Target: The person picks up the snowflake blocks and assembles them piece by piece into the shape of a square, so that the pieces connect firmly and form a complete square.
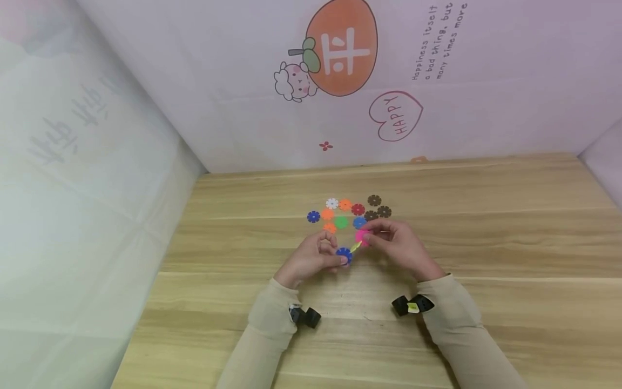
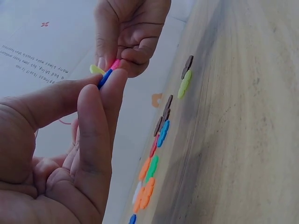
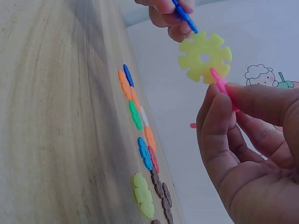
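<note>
The yellow disc (image 3: 190, 57) is the middle link of a short chain I hold up off the table, between my two hands, just on my side of the loose pieces. The pink disc (image 1: 362, 237) crosses its rim at a notch, and my right hand (image 1: 399, 246) pinches that pink one between thumb and fingers. At the opposite side the blue disc (image 1: 344, 253) meets the yellow edge, gripped by thumb and fingers of my left hand (image 1: 310, 259); how deep it sits there I can't tell. I judge I'm at the joining step, slotting notch into notch. The next move seems to call for keeping blue square to yellow and pressing gently till it seats, without twisting pink loose. Beyond my fingers, on the wooden table (image 1: 500, 227), lie a green disc (image 1: 342, 222), a light blue disc (image 1: 358, 222), orange discs (image 1: 328, 214) and brown discs (image 1: 374, 200).
</note>
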Tool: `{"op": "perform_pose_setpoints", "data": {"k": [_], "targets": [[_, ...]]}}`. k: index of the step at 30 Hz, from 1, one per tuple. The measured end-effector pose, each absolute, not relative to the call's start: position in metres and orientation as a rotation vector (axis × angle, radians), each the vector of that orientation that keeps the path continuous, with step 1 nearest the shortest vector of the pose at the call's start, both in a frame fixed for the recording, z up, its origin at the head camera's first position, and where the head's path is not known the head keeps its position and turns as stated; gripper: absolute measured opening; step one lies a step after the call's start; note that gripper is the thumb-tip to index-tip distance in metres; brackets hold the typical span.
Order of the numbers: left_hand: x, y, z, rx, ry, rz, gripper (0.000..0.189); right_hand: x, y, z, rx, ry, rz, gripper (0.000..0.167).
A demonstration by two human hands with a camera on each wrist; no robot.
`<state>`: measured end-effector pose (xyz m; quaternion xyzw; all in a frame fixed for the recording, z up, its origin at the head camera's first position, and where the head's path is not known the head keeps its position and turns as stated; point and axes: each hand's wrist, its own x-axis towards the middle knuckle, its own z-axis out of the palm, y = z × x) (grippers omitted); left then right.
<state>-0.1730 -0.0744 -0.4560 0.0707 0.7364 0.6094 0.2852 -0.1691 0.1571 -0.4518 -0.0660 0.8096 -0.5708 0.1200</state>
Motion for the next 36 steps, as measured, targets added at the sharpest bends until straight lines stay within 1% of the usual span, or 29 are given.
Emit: {"op": "perform_pose_setpoints", "data": {"k": [22,36], "targets": [[-0.1734,-0.0729,-0.4575,0.189,1.971,1.656,0.028,-0.171,0.1598,-0.4547,-0.143,2.27,-1.765,0.022],[-0.1733,-0.0696,-0.4562,0.139,1.981,1.656,0.03,-0.1708,0.1548,-0.4546,-0.18,2.279,-1.749,0.023]]}}
